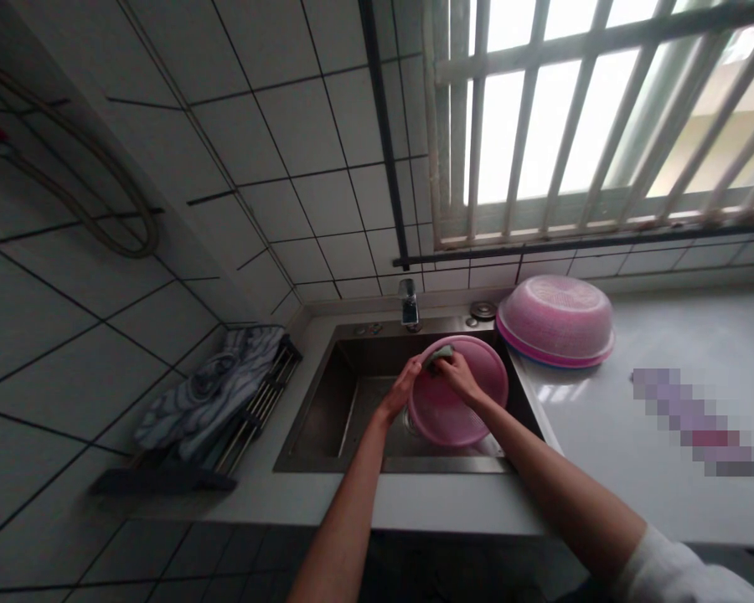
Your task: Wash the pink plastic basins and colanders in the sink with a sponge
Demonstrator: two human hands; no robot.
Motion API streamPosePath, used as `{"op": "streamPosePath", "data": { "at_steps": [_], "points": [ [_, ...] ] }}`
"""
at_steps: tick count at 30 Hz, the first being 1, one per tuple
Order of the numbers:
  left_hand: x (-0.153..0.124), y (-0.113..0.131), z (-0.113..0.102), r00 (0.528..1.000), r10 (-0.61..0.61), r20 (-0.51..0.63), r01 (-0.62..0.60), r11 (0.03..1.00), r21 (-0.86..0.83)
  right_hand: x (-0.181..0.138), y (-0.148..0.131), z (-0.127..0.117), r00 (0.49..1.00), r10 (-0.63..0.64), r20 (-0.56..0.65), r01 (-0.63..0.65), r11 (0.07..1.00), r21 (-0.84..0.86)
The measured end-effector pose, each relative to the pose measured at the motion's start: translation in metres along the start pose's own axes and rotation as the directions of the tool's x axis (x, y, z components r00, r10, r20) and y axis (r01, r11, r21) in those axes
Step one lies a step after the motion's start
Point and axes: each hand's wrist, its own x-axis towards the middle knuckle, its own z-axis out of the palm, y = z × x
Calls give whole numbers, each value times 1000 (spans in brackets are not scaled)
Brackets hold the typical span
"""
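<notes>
Right hand (457, 374): fingers curled down on a grey-green cloth (441, 357), bunched small and pressed to the inside of the far-left rim of the pink plastic basin (462, 419). Could be a thin scouring pad; too small and dim to be sure. Bunching it probably puts finger pressure on one spot instead of spreading it.

Left hand (404, 387): closed on the same rim, just left of the cloth. My read: it's the clamp, there to stop the light basin sliding or spinning while the right hand pushes. Having both hands close together keeps hold and load on the same bit of rim.

Relative to the hands: cloth directly under the right fingers, just beside the left fingertips. Basin is under and to the right of the left hand, its bowl mostly on my side of the right hand, with my right forearm crossing its right edge.

Basin is over the right part of the stainless steel sink (307, 427); left part is exposed. Presumably there so drips land in the sink. Faucet (408, 303) stands behind, near the rim being held.

Further out: pink colander (556, 314) upside down on the worktop (452, 502), right of the sink, likely parked to drain.
</notes>
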Motion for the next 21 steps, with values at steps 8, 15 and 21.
{"op": "streamPosePath", "data": {
  "at_steps": [8, 15, 21],
  "points": [
    [-10, 6, -3, 995, -99, -6, 98, 988, -118, -19, -2, 17, 908, 13, 419, 10, 999, -53],
    [-6, 9, 3, 999, 19, 38, -19, 1000, -23, -14, -4, 14, 962, -33, 272, 43, 999, -31],
    [-4, 8, 2, 999, 18, 35, -17, 999, -30, -16, -5, 13, 907, 11, 421, -7, 1000, -13]
  ]
}}
